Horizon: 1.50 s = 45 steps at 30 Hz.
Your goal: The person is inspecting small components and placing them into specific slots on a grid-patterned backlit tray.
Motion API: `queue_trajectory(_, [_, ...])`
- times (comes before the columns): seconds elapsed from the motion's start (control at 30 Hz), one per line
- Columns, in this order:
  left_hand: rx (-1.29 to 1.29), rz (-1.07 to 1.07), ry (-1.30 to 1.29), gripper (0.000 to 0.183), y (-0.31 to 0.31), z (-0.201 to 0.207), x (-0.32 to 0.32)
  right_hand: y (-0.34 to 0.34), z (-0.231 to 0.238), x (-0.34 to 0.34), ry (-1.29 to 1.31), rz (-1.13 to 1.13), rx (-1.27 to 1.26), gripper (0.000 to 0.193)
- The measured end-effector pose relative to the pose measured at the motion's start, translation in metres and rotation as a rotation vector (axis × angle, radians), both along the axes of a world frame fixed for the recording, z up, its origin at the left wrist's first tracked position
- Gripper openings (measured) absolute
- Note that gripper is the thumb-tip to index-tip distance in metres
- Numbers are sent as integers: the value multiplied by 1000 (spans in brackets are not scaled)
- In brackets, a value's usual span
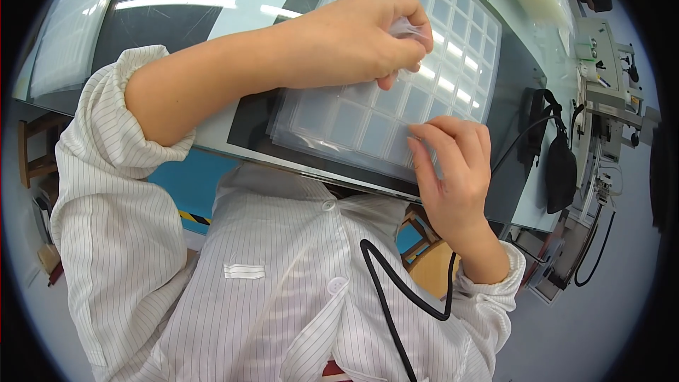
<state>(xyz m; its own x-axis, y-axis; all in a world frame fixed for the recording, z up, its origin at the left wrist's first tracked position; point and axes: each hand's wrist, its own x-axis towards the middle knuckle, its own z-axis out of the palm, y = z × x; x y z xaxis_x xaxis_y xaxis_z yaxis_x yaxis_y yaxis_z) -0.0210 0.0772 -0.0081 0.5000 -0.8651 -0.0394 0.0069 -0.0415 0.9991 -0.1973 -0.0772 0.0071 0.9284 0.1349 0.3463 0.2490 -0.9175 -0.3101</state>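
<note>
On the table in front of me lies a stack of clear plastic sheets (375,134) with a grid of rectangular pockets. Above its middle, my left hand (353,39) is closed on a crumpled bit of clear plastic film (405,28). Part of the film is hidden behind my fingers. My right hand (458,159) is over the stack's near right edge, with thumb and forefinger pinched together. Whatever lies between those fingertips is too small to make out. Bright light reflections cross the pockets between the two hands.
The glossy tabletop (177,25) bears another clear sheet stack (67,35) at far left. A black pouch (561,173) hangs by the table's right edge. Beyond stands a machine (601,56) with rails. A black cable (407,297) loops before my striped coat.
</note>
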Motion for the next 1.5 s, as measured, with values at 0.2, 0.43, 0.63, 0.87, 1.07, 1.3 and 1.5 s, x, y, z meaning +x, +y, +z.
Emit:
queue_trajectory(0.2, [52, -13, -35, 39, 2, 4, 0, -1, 0, 1, 0, 28, -16, 26])
queue_trajectory(0.43, [38, 10, -26, 23, 1, 0, 1, -1, -3, 1, -37, 54, -56, 28])
queue_trajectory(0.63, [25, -2, -33, 24, 2, 4, 1, 2, 1, 5, -20, 33, -69, 27])
queue_trajectory(0.87, [4, -257, -163, 30, 8, 15, -1, -2, 40, 16, 128, -79, 446, 13])
queue_trajectory(1.07, [49, -186, -90, 21, 15, 17, 14, 1, 20, 38, 87, -109, 393, 15])
queue_trajectory(1.3, [21, 66, 88, 24, 25, 2, 30, 8, -1, 43, -11, -14, -42, 22])
queue_trajectory(1.5, [35, 74, -21, 29, 31, 5, 28, 4, -4, 47, -40, 4, -50, 23])
